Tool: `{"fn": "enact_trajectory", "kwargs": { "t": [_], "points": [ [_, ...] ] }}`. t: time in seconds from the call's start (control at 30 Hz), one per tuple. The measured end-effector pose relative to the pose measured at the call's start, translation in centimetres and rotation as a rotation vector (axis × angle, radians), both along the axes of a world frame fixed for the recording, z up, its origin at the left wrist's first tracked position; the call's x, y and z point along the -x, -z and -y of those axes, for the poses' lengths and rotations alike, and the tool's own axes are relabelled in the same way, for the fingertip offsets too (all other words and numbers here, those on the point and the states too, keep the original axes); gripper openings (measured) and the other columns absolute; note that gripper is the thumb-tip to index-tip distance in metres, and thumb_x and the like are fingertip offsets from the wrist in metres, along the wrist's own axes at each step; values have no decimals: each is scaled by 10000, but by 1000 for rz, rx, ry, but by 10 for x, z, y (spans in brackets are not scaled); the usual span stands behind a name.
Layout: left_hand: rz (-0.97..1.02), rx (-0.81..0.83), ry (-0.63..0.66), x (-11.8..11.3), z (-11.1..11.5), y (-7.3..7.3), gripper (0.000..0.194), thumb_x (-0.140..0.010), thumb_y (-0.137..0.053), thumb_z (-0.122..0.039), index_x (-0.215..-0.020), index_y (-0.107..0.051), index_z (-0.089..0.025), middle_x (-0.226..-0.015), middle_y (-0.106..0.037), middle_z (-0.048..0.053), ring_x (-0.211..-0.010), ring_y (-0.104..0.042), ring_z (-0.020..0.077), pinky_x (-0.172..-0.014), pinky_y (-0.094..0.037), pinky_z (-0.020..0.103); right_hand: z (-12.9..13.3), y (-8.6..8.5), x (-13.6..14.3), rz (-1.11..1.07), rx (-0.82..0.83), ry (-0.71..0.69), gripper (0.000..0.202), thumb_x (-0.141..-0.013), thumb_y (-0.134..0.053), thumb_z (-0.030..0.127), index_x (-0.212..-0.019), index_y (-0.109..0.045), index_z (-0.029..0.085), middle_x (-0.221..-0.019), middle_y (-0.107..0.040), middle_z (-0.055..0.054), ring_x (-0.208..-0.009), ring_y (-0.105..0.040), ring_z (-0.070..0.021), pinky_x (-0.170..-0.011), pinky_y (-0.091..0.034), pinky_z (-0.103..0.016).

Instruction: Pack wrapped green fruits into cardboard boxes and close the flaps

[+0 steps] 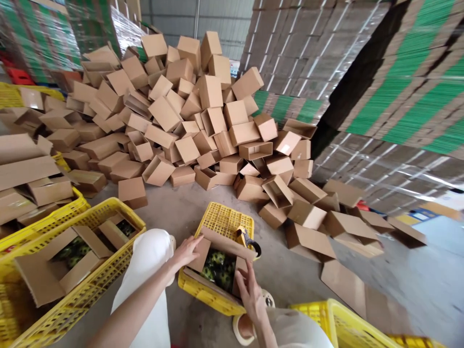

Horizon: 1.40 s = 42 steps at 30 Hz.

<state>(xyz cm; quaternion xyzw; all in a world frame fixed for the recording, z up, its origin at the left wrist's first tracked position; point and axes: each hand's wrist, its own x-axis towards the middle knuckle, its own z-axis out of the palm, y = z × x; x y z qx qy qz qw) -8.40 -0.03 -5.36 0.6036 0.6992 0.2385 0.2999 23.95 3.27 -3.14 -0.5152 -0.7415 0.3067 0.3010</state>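
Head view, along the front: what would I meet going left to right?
Long yellow crate → left hand → dark green stuff in the box → right hand → yellow crate at the bottom right.

Wearer's lower body: loose, plain trousers, white on the left leg, off-white and more shaded on the right. Cloth is smooth with soft folds, rounded over the knees. Right foot: open, cream footwear with a thick, rounded edge; bare skin shows inside. Left foot: only a pale sliver visible past the trouser leg, type unclear. Both forearms bare, slender; left hand and right hand ungloved, fingers slim.
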Motion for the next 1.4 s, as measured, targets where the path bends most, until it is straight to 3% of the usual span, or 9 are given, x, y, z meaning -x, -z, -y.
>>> {"fn": "enact_trajectory", "kwargs": {
  "t": [0.17,0.37,0.6,0.77,0.9,1.0,1.1,1.17,1.4],
  "points": [
    [10,-3,9,6,-2,10,835,-817,-642,-207,-1619,-418,-273,-1055,-624,50,-964,-629,233,-986,-465,378,8,-16,-5,-6,143,-62,432,-915,-653,534,-1230,-770,264,-1221,-792,-120,-1185,-729,-313,-1073,-570,-469],
    [169,-57,-38,9,2,25,808,-775,-681,-235,-1565,-512,-243,-1017,-634,42,-963,-638,235,-976,-491,368,9,-27,-39,-12,375,-222,581,-790,-805,502,-1322,-739,278,-1403,-709,-111,-1319,-650,-358,-1112,-536,-504],
    [500,-52,-298,5,5,25,551,-904,-576,-397,-1407,-664,-188,-1240,-737,108,-1223,-650,264,-1100,-473,375,-6,14,-10,16,28,110,550,-817,-706,535,-1238,-681,182,-1100,-756,-157,-1042,-712,-356,-968,-575,-520],
    [530,-83,-252,0,16,26,646,-836,-678,-427,-1440,-631,-204,-1325,-700,108,-1222,-647,261,-1093,-488,370,-20,27,5,102,-80,241,917,-729,-714,405,-1557,-402,164,-1284,-678,-184,-1105,-672,-375,-978,-543,-532],
    [566,-90,-268,0,20,31,781,-792,-677,-294,-1552,-504,-237,-1280,-675,79,-1119,-657,215,-1046,-507,360,-25,14,8,-47,129,134,1083,-767,-660,392,-1680,-122,169,-1009,-755,-43,-770,-713,-249,-793,-583,-402],
    [571,-40,-262,1,19,32,879,-781,-689,-239,-1612,-407,-280,-1258,-667,59,-1057,-660,199,-999,-527,357,-23,1,4,-158,112,151,800,-881,-597,504,-1579,-423,156,-1050,-754,-73,-739,-700,-219,-757,-585,-366],
    [531,-24,-227,1,18,30,911,-780,-710,-212,-1626,-383,-294,-1309,-668,74,-1126,-657,231,-1026,-520,381,-17,-6,-3,-69,21,119,493,-953,-530,574,-1097,-785,177,-1127,-753,-133,-980,-721,-285,-940,-559,-417],
    [512,-67,-212,-1,18,30,870,-798,-705,-220,-1614,-411,-288,-1390,-649,91,-1233,-630,260,-1095,-486,404,-11,-7,-6,66,-21,59,476,-978,-503,548,-921,-820,199,-1165,-756,-150,-1087,-704,-320,-1047,-502,-471],
    [300,-171,-307,-8,23,38,843,-797,-704,-304,-1596,-438,-272,-1481,-536,113,-1381,-555,299,-1193,-421,445,0,-1,-4,280,-114,28,425,-1014,-473,455,-1071,-827,226,-1269,-713,-155,-1178,-669,-328,-1087,-477,-498]
  ]
}}
